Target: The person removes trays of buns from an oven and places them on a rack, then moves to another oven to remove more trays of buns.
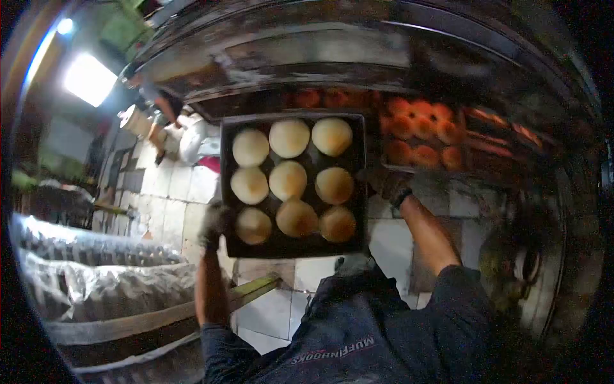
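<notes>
A dark square baking tray (268, 249) is held up in front of me, carrying several round pale buns (288, 180) in rows. A few buns on its right side look slightly browned. My left hand (215, 225), in a dark glove or mitt, grips the tray's left edge near the lower corner. On the opposite side my right hand (389, 187), also covered in something dark, holds the right edge. Both hands are blurred, and their fingers are partly hidden. Just beyond the tray, inside the oven (320, 51), more buns (422, 121) glow orange on another tray.
To the left, a rack (128, 329) holds rows of things under clear plastic sheeting (128, 281). Farther left, another person (160, 102) bends near a white sack-like thing (192, 142). Pale floor tiles (265, 313) show below the tray. A bright light (91, 79) shines at upper left.
</notes>
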Tool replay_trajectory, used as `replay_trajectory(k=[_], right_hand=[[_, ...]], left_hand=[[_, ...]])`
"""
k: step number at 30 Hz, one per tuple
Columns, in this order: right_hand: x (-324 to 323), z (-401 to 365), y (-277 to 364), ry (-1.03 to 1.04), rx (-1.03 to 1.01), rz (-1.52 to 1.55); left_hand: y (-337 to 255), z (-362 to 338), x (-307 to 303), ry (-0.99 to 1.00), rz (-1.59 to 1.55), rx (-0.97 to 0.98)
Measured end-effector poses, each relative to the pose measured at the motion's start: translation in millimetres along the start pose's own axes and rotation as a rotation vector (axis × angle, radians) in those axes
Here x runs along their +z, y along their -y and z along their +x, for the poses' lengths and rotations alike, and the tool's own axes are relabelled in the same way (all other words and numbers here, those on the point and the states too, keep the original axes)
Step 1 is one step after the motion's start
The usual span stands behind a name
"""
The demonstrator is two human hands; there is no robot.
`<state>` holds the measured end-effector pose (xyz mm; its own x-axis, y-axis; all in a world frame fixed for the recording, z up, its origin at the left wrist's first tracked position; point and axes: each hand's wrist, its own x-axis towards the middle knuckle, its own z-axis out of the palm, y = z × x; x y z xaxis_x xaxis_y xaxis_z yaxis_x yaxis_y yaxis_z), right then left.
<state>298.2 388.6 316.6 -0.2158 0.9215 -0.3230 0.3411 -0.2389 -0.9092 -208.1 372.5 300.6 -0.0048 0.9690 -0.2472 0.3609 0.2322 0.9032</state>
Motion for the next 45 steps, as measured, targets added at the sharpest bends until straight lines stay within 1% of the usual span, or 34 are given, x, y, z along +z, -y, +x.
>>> replay_trajectory(k=[1,2,3,4,5,6,7,9,10,11,12,13,14,15,16,17,18,20,22,23,24,26,27,28,30,34,35,36,38,40,41,42,44,45], right_hand=[[-12.4,-15.5,-27.1,-0.014,0.037,-0.112],[-24.8,-31.1,-54.4,-0.024,0.076,-0.223],[-30.7,-40.2,-100.0,-0.135,0.034,0.01],[-38.6,-62.7,-123.5,-0.201,0.015,0.123],[-46.4,-85.9,-146.0,-0.266,-0.011,0.235],[-49.9,-114.8,-158.4,-0.478,-0.179,-0.165],[-57.0,-140.2,-167.8,-0.668,-0.347,-0.576],[-82.4,-181.3,-183.9,-0.623,0.206,-0.206],[-95.1,-194.9,-175.8,-0.784,0.121,0.548],[-105.3,-208.7,-171.9,-0.87,0.023,1.314],[-122.2,-234.7,-231.0,-0.932,0.031,1.074],[-143.3,-259.7,-257.9,-1.012,0.095,1.077],[-164.6,-284.4,-283.4,-1.092,0.161,1.079],[-184.1,-308.2,-275.1,-1.201,0.282,1.325],[-203.0,-339.6,-310.0,-1.204,0.156,1.266],[-219.2,-366.9,-343.4,-1.206,0.025,1.203],[-222.8,-382.1,-327.0,-1.22,0.026,1.205],[-241.7,-415.1,-259.5,-1.144,0.035,1.443],[-248.8,-450.2,-274.0,-1.252,-0.006,1.356],[-249.8,-467.0,-280.0,-1.307,-0.03,1.305],[-247.1,-483.3,-287.2,-1.342,-0.046,1.271],[-246.5,-499.2,-295.1,-1.38,-0.058,1.225],[-245.2,-503.0,-299.7,-1.387,-0.062,1.211],[-242.0,-504.5,-303.3,-1.383,-0.06,1.194],[-238.6,-498.9,-309.1,-1.344,-0.041,1.163],[-226.3,-456.8,-323.0,-1.202,0.088,1.018],[-224.2,-442.5,-336.8,-1.166,0.117,1.079],[-222.0,-426.4,-350.4,-1.13,0.148,1.14],[-213.3,-391.6,-343.5,-1.043,0.134,1.215],[-188.0,-341.5,-290.5,-0.913,0.096,1.18],[-176.1,-321.1,-270.4,-0.853,0.122,1.195],[-164.2,-300.7,-250.0,-0.792,0.149,1.208],[-148.9,-258.2,-227.7,-0.727,0.173,1.284],[-138.2,-237.8,-205.1,-0.688,0.131,1.336]], left_hand=[[-47.8,13.9,18.2,-0.002,-0.165,0.04],[-132.2,-4.4,50.4,0.066,0.294,0.347],[-152.9,5.2,58.2,0.036,0.548,0.672],[-207.1,-28.9,93.5,-0.071,0.104,0.553],[-237.1,-45.2,113.4,-0.209,0.143,0.566],[-246.4,-56.0,129.6,-0.273,0.125,0.616],[-247.8,-66.9,146.7,-0.345,0.105,0.662],[-229.9,-70.9,199.3,-0.198,-0.144,0.688],[-182.9,-38.0,233.1,-0.27,-0.406,0.566],[-159.4,-18.5,276.0,-0.228,-0.437,0.435],[-127.3,1.2,325.1,-0.033,-0.534,0.191],[-112.3,-1.6,390.6,0.014,-0.591,0.076],[-15.0,35.8,450.6,0.263,-0.627,-0.06],[64.8,59.7,509.6,0.451,-0.718,-0.298],[-15.2,30.1,560.0,0.463,-0.788,-0.452],[-46.2,31.5,602.5,0.485,-0.697,-0.398],[-50.9,42.9,635.8,0.476,-0.556,-0.269],[-59.7,66.8,690.6,0.375,-0.225,0.023],[-42.7,99.3,730.8,0.263,0.044,0.284],[-43.3,107.6,737.0,0.261,0.067,0.404],[-36.8,102.2,738.3,0.017,0.736,0.741],[-39.8,92.3,727.9,0.061,0.796,0.751],[-44.5,77.4,719.5,0.129,0.571,0.593],[-73.3,43.3,700.5,0.186,0.234,0.357],[-127.0,-38.3,656.7,0.197,-0.131,0.083],[-37.2,-122.3,578.0,0.154,-0.072,-0.07],[-16.0,-141.6,557.7,0.137,-0.079,-0.176],[18.5,-154.7,545.4,0.007,-0.797,-0.409],[54.4,-184.7,495.1,0.008,-0.149,-0.052],[24.7,-218.7,436.8,-0.009,-0.068,-0.072],[18.7,-227.0,403.4,0.014,0.22,0.073],[84.7,-218.4,394.1,-0.128,-0.421,-0.104],[74.0,-217.1,340.1,-0.126,-0.237,-0.012],[96.2,-209.8,319.6,-0.167,-0.163,0.004]])
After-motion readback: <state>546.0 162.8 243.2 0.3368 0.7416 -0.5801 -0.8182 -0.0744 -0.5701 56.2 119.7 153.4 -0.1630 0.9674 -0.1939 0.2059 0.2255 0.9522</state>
